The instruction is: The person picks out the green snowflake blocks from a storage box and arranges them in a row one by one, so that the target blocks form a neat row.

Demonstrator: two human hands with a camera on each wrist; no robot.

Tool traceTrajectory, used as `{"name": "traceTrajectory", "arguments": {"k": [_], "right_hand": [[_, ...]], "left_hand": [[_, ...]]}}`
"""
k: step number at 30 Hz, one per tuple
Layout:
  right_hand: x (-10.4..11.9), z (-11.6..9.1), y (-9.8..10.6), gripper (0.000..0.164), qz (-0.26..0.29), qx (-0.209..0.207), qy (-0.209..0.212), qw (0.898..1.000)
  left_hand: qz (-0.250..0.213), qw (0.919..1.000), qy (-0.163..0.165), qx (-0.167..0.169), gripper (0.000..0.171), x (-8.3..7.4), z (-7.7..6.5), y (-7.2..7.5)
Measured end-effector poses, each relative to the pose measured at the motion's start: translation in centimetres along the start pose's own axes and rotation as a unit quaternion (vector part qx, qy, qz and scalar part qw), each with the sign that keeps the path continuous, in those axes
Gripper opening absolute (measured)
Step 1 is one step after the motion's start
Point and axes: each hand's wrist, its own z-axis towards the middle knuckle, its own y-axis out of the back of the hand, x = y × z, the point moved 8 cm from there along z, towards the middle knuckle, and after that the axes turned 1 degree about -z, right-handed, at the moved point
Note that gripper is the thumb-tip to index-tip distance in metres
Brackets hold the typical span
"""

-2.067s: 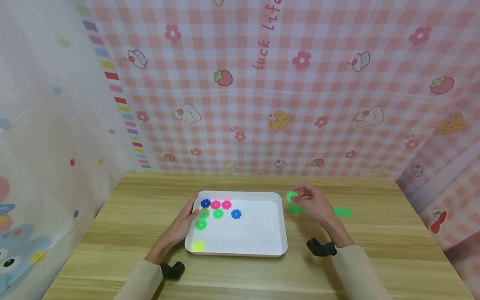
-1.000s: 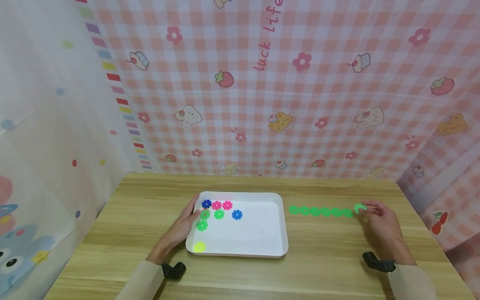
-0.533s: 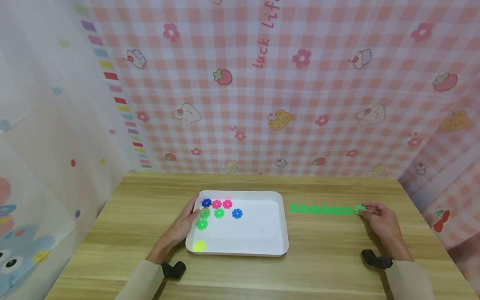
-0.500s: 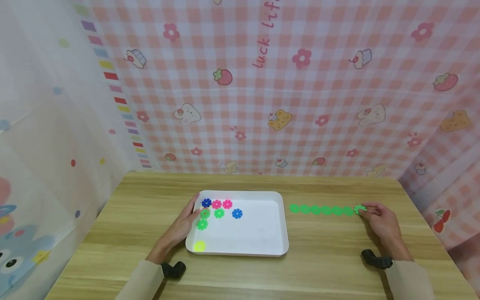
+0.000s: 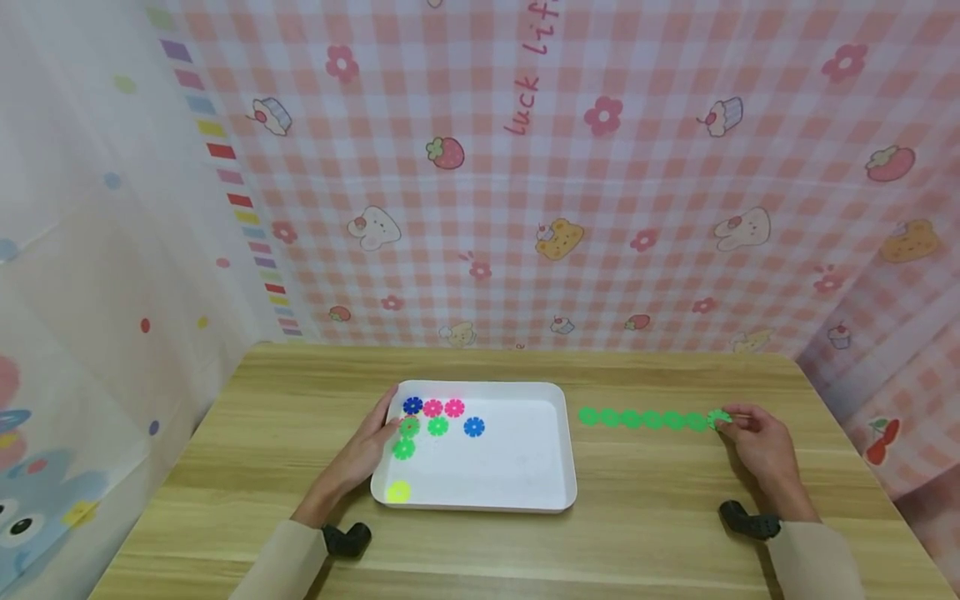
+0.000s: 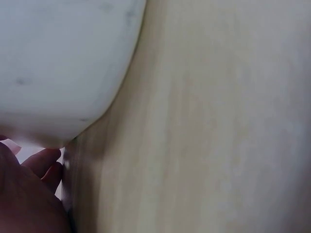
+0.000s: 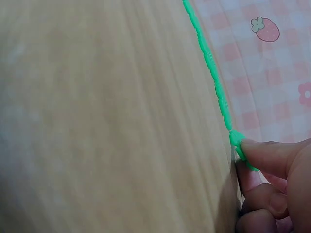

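Observation:
My right hand [image 5: 765, 442] pinches a green snowflake disc [image 5: 717, 418] between thumb and fingertips, at the right end of a row of green snowflake discs [image 5: 652, 420] on the table. The right wrist view shows the thumb against that disc [image 7: 237, 138], which meets the end of the row [image 7: 214, 73]. My left hand [image 5: 363, 450] grips the left rim of a white tray [image 5: 517, 475], thumb over the edge. In the left wrist view, the curled fingers [image 6: 43, 162] sit beside the tray's corner [image 6: 73, 63].
Inside the tray lie a dark blue disc [image 5: 412, 406], pink discs [image 5: 454, 408], several green ones [image 5: 438, 427], a lighter blue disc [image 5: 474, 427] and a yellow one [image 5: 399, 492]. The wooden table [image 5: 480, 550] ends at a checked pink curtain [image 5: 480, 192].
My right hand has carried the green disc from beside the tray rightward to the row's far end and lowered it slightly there. The left hand and tray have stayed put.

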Motion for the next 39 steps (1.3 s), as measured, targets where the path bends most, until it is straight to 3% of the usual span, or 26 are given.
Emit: {"name": "traceTrajectory", "arguments": {"k": [26,29,32,39], "right_hand": [[0.7,-0.1,-0.1,0.037,0.003,-0.029,-0.019,0.999],[2.1,-0.5,-0.2,0.039,0.008,-0.016,0.001,1.000],[4.5,-0.8,-1.1,0.043,0.012,0.025,0.043,0.999],[11.5,-1.5,-4.8,0.047,0.009,0.140,0.127,0.982]], "left_hand": [[-0.008,0.9999,-0.006,-0.002,0.057,-0.1,-0.1,0.3],[-0.010,0.9999,-0.004,-0.002,0.057,-0.1,0.0,0.2],[-0.008,1.0000,0.001,-0.002,0.057,0.0,-0.1,0.1],[-0.008,1.0000,0.004,0.003,0.057,0.1,-0.1,0.0]]}}
